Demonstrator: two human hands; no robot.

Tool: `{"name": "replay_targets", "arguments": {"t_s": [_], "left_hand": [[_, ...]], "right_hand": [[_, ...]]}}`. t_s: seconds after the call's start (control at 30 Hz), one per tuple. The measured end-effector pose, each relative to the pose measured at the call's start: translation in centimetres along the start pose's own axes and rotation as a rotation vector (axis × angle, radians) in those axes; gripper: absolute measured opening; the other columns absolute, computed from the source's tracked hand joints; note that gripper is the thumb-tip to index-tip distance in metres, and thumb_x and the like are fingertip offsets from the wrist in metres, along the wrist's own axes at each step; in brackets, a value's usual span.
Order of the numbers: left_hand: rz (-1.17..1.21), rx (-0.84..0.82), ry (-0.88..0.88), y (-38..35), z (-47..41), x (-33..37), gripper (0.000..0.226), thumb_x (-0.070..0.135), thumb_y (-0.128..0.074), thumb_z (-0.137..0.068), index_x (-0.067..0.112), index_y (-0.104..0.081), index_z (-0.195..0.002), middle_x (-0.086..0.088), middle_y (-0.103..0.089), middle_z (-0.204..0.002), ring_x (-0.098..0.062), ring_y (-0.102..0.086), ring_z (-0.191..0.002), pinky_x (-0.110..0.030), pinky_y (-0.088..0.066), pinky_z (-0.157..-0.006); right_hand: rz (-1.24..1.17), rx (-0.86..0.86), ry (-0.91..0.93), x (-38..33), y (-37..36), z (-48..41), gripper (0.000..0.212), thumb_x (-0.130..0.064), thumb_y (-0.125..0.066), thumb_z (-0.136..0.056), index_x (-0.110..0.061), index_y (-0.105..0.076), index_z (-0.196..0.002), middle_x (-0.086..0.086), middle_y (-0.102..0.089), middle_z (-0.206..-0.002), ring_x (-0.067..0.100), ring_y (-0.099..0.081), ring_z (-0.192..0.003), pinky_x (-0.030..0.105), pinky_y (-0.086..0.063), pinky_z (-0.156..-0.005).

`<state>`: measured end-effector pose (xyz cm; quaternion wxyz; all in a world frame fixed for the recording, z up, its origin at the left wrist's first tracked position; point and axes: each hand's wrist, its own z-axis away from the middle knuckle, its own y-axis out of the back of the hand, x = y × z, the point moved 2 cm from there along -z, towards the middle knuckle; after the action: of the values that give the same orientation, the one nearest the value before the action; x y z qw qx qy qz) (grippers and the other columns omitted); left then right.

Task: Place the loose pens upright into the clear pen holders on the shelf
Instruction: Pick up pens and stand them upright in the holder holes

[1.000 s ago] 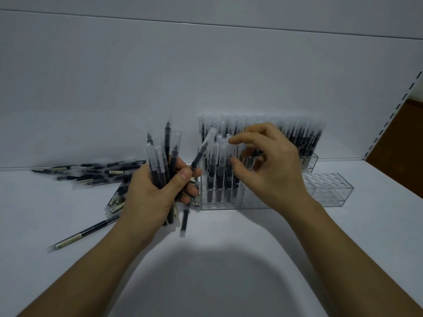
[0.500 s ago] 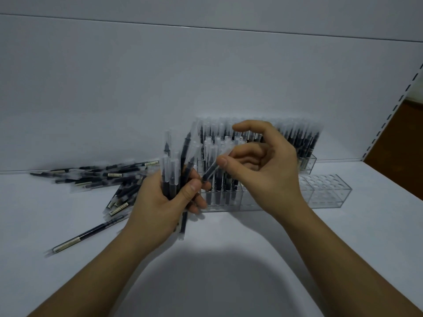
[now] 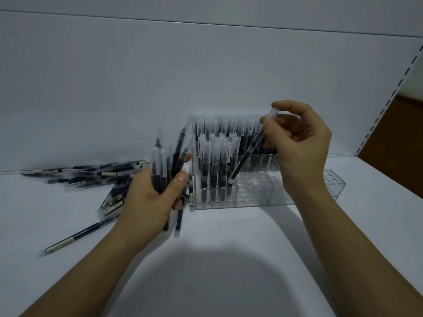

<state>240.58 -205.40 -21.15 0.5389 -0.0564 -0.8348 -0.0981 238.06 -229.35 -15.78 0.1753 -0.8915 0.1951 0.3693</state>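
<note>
Where the white shelf meets its pale back panel, a rear pen holder stands along the back edge, packed with upright capped pens. Just in front of it, towards the middle of the shelf, sits a front row of clear pen holders. Its left end section carries a small cluster of standing pens, while the sections to the right show only open holes. The far right end of the row pokes out beyond the right wrist. A heap of loose pens lies flat along the back edge on the left side, somewhat blurred, and one lone pen lies apart from it nearer the front edge. The left hand hovers just left of the front row, fingers and thumb curled round a bundle of pens held roughly upright with the caps fanning out at the top. The right hand is raised above the front row, thumb and forefinger pinching the capped top of a single pen, the other fingers loosely curled. That pen tilts, top leaning right, and its lower end meets the top of the front row just beside the standing pens; whether it has entered a hole I cannot tell.
</note>
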Motion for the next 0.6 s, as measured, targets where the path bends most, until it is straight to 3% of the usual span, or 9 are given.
{"name": "replay_targets", "arguments": {"t_s": [0.07, 0.2, 0.37, 0.5, 0.6], "left_hand": [[-0.038, -0.003, -0.017, 0.1, 0.0, 0.0, 0.033, 0.023, -0.057, -0.095, -0.003, -0.065, -0.114, 0.009, -0.054, -0.058, -0.007, -0.054, -0.052, -0.014, -0.047, -0.056], [-0.070, -0.005, -0.064, 0.1, 0.1, 1.1, 0.024, 0.026, -0.057, -0.089, 0.004, -0.067, -0.084, 0.003, -0.065, -0.059, -0.005, -0.060, -0.052, -0.011, -0.047, -0.055], [0.057, 0.030, -0.044, 0.0, 0.0, 1.3, 0.017, 0.023, -0.056, -0.088, 0.012, -0.065, -0.098, -0.007, -0.067, -0.064, -0.012, -0.064, -0.055, -0.021, -0.052, -0.053], [0.090, 0.043, -0.028, 0.2, -0.1, 0.9, 0.016, 0.024, -0.056, -0.088, 0.010, -0.062, -0.094, -0.010, -0.070, -0.078, -0.017, -0.065, -0.059, -0.027, -0.053, -0.053], [0.079, 0.035, -0.028, 0.2, -0.1, 0.8, 0.018, 0.024, -0.057, -0.088, 0.008, -0.062, -0.094, -0.015, -0.068, -0.075, -0.016, -0.065, -0.058, -0.025, -0.052, -0.053]], "right_hand": [[0.067, -0.028, 0.048, -0.1, -0.1, 0.2, 0.018, -0.001, -0.074, -0.092, -0.004, -0.069, -0.109, 0.013, -0.067, -0.082, 0.023, -0.060, -0.071, 0.040, -0.053, -0.064], [0.147, -0.078, 0.088, -0.1, -0.3, 0.6, 0.018, -0.003, -0.074, -0.092, -0.006, -0.069, -0.110, 0.014, -0.069, -0.086, 0.020, -0.063, -0.071, 0.032, -0.054, -0.062], [0.178, -0.130, 0.105, 0.1, -0.4, 0.7, 0.023, -0.003, -0.075, -0.091, -0.008, -0.069, -0.112, 0.013, -0.071, -0.091, 0.026, -0.067, -0.076, 0.030, -0.056, -0.066], [0.230, -0.200, 0.123, 0.3, -0.7, 0.9, 0.027, -0.002, -0.076, -0.088, -0.011, -0.067, -0.112, 0.008, -0.069, -0.091, 0.022, -0.066, -0.074, 0.028, -0.056, -0.066], [0.323, -0.262, 0.171, 0.4, -0.8, 1.0, 0.025, -0.003, -0.076, -0.088, -0.013, -0.068, -0.109, 0.001, -0.069, -0.093, 0.020, -0.069, -0.075, 0.034, -0.060, -0.067]]}}
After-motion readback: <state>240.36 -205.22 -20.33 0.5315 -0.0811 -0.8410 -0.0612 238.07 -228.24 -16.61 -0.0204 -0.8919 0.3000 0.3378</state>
